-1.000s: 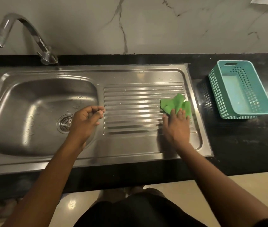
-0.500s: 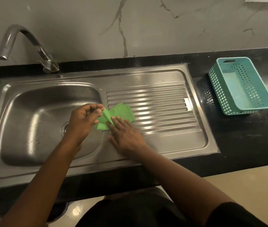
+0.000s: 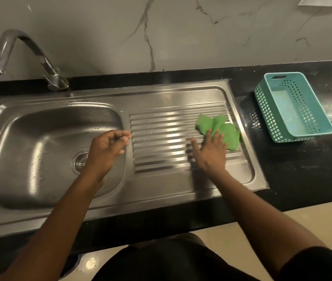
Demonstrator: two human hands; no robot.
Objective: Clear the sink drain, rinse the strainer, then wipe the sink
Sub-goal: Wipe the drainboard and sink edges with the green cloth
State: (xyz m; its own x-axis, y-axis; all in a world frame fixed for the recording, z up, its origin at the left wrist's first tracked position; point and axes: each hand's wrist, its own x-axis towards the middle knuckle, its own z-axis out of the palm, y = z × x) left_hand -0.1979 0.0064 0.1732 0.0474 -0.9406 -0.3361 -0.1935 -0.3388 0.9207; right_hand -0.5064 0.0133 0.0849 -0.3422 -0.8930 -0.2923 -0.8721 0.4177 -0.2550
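Found cloth (image 3: pixel 220 129) at R end of drainboard (image 3: pixel 161 138), pinned under straight, spread fingers of R hand (image 3: pixel 209 154). Noted L hand (image 3: pixel 106 151) over sink (image 3: pixel 39 142) bowl rim, fingers curled, nothing seen held. Saw strainer (image 3: pixel 79 162) in drain, partly behind L wrist; basket (image 3: pixel 294 107) on counter (image 3: pixel 292 169) to R.

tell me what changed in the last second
The right hand swept the cloth left across the drainboard to the basin edge, then back to its right end, pressing it throughout. The left hand stayed curled over the basin; basket and tap unmoved.
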